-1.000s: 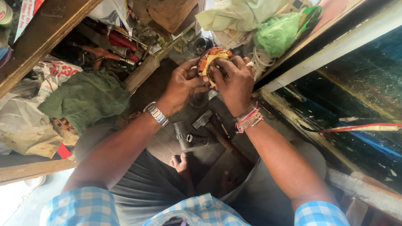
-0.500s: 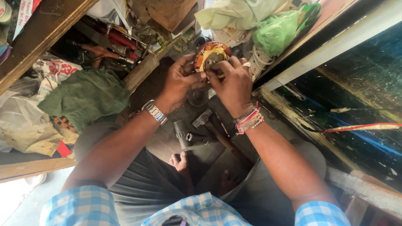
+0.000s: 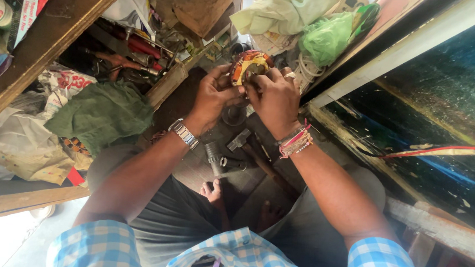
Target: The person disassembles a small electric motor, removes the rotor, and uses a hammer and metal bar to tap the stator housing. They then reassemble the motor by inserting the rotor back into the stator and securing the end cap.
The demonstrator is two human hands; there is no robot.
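Motor winding (image 3: 249,66) between both hands (image 3: 252,95)

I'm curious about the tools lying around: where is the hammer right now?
In the head view the hammer lies on the floor below the two hands, just under the right hand and beside a dark metal socket, in front of the person's bare feet.

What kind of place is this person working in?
Probably a small, cramped repair workshop. Both hands, left and right, hold a round orange wound coil part. A hammer lies on the floor below, and hand tools crowd a wooden shelf.
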